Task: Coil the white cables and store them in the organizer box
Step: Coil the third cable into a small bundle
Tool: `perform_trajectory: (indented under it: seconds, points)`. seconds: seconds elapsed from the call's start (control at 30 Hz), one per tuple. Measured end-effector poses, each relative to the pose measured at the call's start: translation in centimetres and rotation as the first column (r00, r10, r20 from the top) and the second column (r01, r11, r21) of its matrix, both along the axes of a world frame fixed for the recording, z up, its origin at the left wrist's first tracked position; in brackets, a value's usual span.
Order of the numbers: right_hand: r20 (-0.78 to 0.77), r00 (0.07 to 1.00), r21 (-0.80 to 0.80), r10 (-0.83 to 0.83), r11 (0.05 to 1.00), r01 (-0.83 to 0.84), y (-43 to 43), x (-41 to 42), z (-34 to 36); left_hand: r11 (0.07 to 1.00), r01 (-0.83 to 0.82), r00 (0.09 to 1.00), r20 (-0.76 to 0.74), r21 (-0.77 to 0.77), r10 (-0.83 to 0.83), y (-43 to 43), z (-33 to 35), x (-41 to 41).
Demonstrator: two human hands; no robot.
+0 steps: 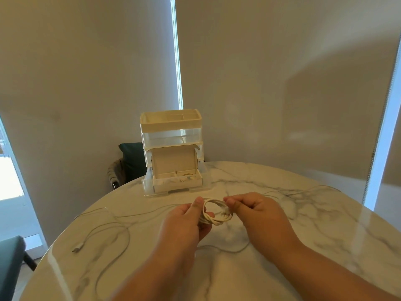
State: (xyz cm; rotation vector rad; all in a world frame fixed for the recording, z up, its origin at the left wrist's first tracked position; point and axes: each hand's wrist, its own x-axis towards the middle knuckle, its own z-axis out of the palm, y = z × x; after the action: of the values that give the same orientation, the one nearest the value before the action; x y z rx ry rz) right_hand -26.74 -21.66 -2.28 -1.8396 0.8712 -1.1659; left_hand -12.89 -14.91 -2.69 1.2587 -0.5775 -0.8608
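Forearms reach from the near edge over a round white marble-patterned table (303,246). At its far side stands a cream and clear plastic organizer box (171,127), its low front drawer (176,181) open. Left hand (186,218) and right hand (253,211), both curled, pinch opposite sides of a coiled white cable (217,220) held just above the table's middle. A loose thin white cable (112,233) trails on the table to the left, ending in a small connector (76,249).
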Motion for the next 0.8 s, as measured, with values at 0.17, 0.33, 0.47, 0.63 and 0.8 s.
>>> perform_trajectory:
  seconds: [0.17,0.33,0.47,0.63,0.8]
  points:
    - [-0.304,0.952,-0.05,0.023,0.998,-0.04,-0.8,-0.4,0.3,1.0,0.028,0.994,-0.105,-0.002,-0.028,0.3,0.2,0.3]
    - [-0.513,0.851,-0.176,0.112,0.957,-0.232,-0.4,-0.1,0.0,0.999,0.041,0.986,-0.161,-0.002,-0.041,0.5,0.1,0.2]
    - [-0.576,0.802,-0.157,0.159,0.941,-0.299,-0.6,-0.1,-0.2,0.993,0.12,0.952,-0.281,-0.012,-0.119,0.5,0.1,0.5]
    - [-0.359,0.879,0.058,0.313,0.948,-0.314,-1.6,-0.7,-0.2,0.968,0.243,0.884,-0.396,-0.062,-0.247,1.2,1.3,1.6]
    - [-0.163,0.943,0.056,0.289,0.957,-0.284,-1.7,-0.9,-0.3,0.94,0.319,0.899,-0.275,-0.124,-0.341,1.3,1.5,2.0]
